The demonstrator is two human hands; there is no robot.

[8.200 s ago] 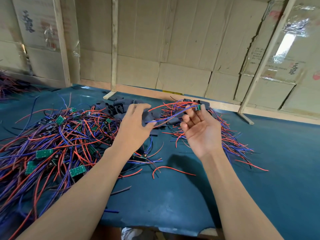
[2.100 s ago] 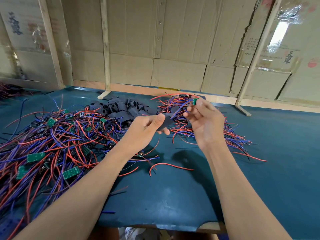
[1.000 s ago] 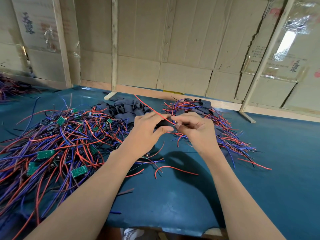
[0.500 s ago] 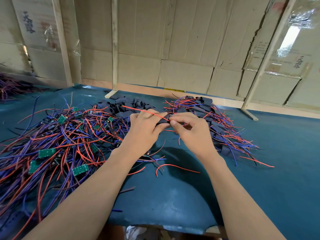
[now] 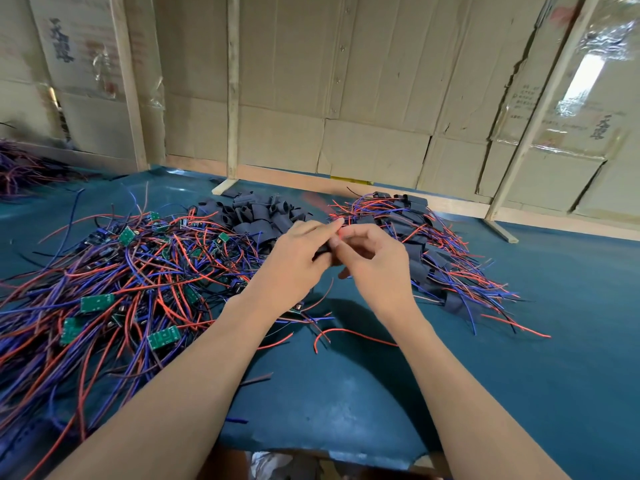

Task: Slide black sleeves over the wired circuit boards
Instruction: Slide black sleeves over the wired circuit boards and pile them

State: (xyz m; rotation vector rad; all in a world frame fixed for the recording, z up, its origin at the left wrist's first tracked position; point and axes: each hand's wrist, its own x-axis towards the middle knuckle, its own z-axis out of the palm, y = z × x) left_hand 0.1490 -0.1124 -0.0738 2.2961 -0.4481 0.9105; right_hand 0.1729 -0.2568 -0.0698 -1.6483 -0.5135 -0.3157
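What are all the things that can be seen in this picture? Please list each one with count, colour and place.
bare wired boards: a big pile, too many to count; green boards with red, blue and black wires; left part of the table
empty sleeves: a heap, uncounted; black; far middle of the table
sleeved boards: a pile, uncounted; black sleeves with red and blue wires; right of the hands
loose wire: one; red; near middle of the table
table cover: one; dark teal
cardboard wall: brown, with wooden posts; behind the table
held sleeve: one; black; between both hands
left hand: grip closed on the held sleeve
right hand: fingertips pinched at the held sleeve
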